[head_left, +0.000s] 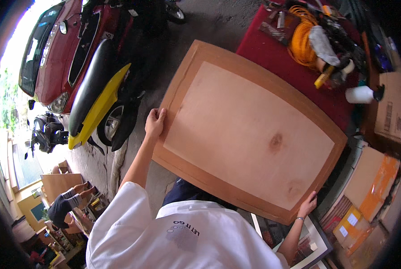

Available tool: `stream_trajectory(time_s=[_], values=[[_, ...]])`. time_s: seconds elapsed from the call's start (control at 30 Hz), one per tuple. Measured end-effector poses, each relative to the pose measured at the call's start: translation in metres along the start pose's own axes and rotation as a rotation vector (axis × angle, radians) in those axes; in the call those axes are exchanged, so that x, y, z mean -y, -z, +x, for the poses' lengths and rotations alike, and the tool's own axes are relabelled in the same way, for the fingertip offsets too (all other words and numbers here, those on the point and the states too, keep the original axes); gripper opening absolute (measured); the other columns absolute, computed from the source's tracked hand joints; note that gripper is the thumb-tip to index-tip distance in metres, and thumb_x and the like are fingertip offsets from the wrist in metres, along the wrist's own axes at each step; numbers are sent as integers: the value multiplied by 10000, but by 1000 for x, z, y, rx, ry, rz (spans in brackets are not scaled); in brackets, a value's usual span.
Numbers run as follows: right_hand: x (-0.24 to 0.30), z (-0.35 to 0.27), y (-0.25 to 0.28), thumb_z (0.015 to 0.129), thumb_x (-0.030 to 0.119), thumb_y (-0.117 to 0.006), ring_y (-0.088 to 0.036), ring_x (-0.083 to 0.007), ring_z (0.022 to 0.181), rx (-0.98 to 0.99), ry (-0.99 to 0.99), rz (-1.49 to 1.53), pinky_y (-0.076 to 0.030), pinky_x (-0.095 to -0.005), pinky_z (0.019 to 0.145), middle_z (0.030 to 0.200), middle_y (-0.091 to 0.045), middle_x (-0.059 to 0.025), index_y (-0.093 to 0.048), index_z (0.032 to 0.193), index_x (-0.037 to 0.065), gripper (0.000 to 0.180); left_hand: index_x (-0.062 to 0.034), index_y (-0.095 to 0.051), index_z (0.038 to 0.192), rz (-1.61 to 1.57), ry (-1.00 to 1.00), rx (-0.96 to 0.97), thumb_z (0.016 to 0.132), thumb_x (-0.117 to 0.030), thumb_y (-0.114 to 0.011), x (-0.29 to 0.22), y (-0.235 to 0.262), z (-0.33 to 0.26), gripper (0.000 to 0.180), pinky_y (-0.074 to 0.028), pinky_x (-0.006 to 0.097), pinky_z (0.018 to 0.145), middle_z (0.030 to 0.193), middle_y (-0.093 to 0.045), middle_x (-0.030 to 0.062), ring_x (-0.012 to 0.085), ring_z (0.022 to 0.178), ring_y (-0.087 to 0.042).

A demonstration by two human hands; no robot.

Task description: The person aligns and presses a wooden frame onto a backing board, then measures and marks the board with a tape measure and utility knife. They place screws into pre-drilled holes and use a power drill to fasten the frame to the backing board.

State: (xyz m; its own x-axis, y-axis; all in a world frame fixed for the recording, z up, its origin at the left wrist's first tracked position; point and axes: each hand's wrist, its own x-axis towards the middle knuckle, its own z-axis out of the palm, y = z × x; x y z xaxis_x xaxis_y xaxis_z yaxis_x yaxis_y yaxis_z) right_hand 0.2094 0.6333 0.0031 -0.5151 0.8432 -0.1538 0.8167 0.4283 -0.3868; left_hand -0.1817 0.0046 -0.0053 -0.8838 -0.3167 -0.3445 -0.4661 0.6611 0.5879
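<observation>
we see a red worktop (270, 51) bearing an orange coil (298, 42), a pale bundle (322, 45) and a yellow-ended object (322, 79); the grey floor (92, 166) bears a yellow-and-black motorbike (99, 105).

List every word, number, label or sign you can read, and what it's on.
White shirt: dark lettering, legible, but not copied here.
Pale plate near the red car: a mark, too small to read surely.
Upright cardboard box: dark print, too small to read.
Yellow package: two white labels, too small to read.
Wooden panel: no text visible.
</observation>
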Motion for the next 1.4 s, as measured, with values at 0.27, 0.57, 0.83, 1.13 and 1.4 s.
stream_trajectory(time_s=[0.27, 0.57, 0.83, 1.13, 1.4], values=[[58, 22, 1, 1014, 546, -333, -541, -501, 1108, 108, -131, -423, -442, -506, 928, 1194, -598, -318, -585, 1228, -66, 696, 20, -561, 980, -14, 36, 157, 952, -445, -599, -38, 3, 10, 467, -463, 335, 724, 817, -599, 149, 182, 768, -549], [36, 11, -23, 1027, 434, -403, -495, -451, 1208, -84, -114, -394, -417, -477, 997, 1309, -496, -326, -438, 1339, -78, 601, 16, -617, 1019, -12, -247, 200, 953, -489, -572, -154, -62, 140, 512, -501, 390, 752, 900, -666, 182, 236, 830, -648], [46, -7, -44, 1031, 344, -435, -415, -447, 1298, -181, -42, -355, -341, -481, 1086, 1392, -422, -322, -363, 1415, -70, 569, 13, -668, 1085, -167, -317, 329, 967, -416, -582, -223, -99, 213, 454, -501, 342, 783, 934, -695, 100, 196, 821, -636], [225, 15, -58, 979, 244, -566, -439, -414, 1262, -319, 155, -260, -349, -502, 1058, 1331, -485, -258, -449, 1345, -20, 466, 11, -657, 1007, -360, -210, 269, 1047, -319, -453, -216, -107, 209, 390, -460, 322, 803, 874, -655, 62, 144, 819, -575], [505, 176, -123, 754, 442, -793, -423, -445, 1269, -402, 893, -223, -368, -547, 1040, 1461, -342, -235, -382, 1457, 142, 867, -13, -583, 1205, 112, -697, -204, 1008, -242, -505, -225, -100, 179, 312, -393, 399, 996, 1177, -614, 154, 271, 1144, -547]])
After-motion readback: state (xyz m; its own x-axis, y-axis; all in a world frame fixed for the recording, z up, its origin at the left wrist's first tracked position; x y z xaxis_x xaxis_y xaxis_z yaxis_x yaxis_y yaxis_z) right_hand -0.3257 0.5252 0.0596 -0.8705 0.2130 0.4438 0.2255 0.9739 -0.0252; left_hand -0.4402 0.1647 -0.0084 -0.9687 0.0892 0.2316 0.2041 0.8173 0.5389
